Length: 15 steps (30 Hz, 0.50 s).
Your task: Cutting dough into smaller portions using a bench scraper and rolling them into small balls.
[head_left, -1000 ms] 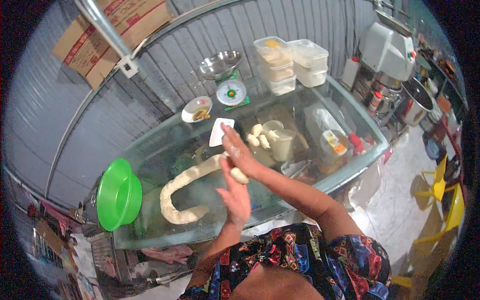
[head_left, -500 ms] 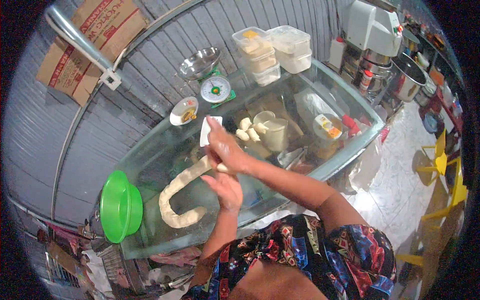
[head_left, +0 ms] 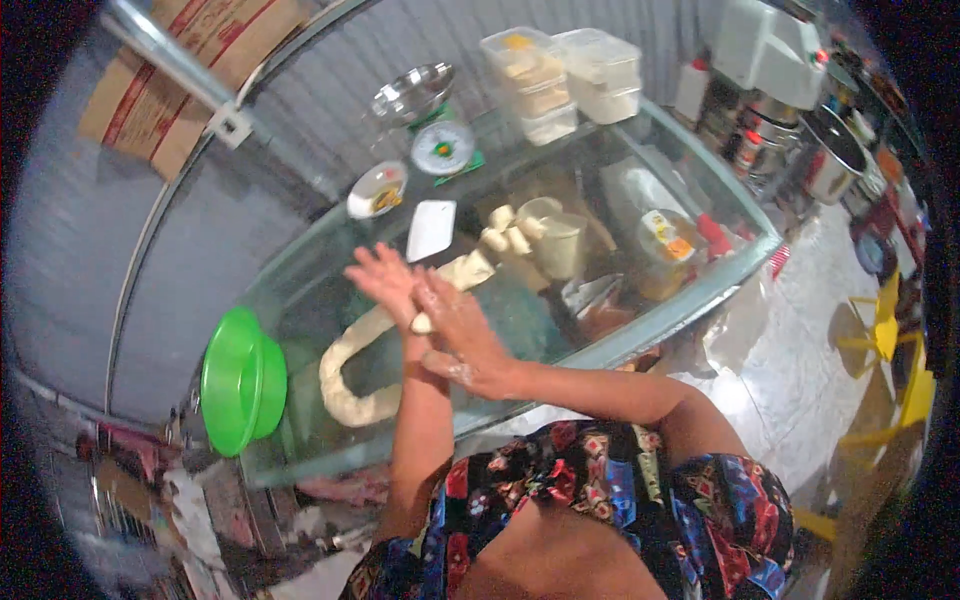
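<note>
Left hand (head_left: 390, 285) flat and splayed, right hand (head_left: 464, 335) in loose, unclosed grip, small dough piece (head_left: 422, 323) between them

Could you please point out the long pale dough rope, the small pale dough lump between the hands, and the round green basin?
Long pale dough rope (head_left: 358, 338): head view, on its left stretch.
Small pale dough lump (head_left: 422, 324): head view, on its exposed part.
Round green plastic basin (head_left: 240, 385): head view, on its wall.

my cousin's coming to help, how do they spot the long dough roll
At the left end of the glass table, find the green basin. Right of it lies the long dough roll, partly hidden by the left forearm; its length and hooked curve set it apart from the short dough pieces.
</note>
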Motion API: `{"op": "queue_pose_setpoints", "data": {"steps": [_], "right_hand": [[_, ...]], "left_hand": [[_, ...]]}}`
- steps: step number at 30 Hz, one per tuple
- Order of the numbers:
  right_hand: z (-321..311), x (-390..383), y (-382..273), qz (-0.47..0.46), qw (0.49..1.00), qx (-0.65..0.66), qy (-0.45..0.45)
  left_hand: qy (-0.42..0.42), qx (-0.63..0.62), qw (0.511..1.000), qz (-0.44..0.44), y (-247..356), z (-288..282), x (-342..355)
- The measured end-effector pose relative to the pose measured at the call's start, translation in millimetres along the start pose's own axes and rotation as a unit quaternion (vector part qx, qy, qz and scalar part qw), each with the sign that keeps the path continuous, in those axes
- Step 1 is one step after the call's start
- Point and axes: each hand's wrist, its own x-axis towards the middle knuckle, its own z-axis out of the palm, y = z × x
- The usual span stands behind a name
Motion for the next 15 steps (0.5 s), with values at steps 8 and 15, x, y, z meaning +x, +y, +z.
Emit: {"op": "queue_pose_setpoints", "data": {"steps": [8, 15], "right_hand": [[-40, 54, 65, 0.094, 0.995, 0.031, 0.019], [-61, 61, 83, 0.192, 0.973, 0.049, 0.120]], "left_hand": [[-0.215, -0.006, 0.964, -0.159, -7, 47, -90], [-0.244, 0.025, 0.963, -0.112, -22, 53, -119]]}}
